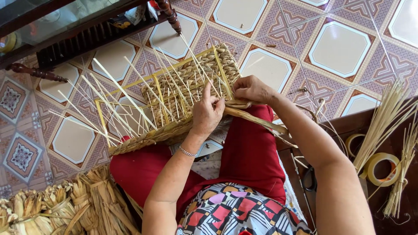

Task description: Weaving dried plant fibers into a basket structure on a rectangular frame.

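Fingers of the left hand curl and pinch a braided straw strand at the rim of the half-woven basket, which rests on the red-trousered lap. The right hand, at two o'clock from the left, presses bent fingers on the same rim. Tape rolls lie at four o'clock on a dark wooden bench.

tape rolls, scissors, straw bundles, patterned floor tiles
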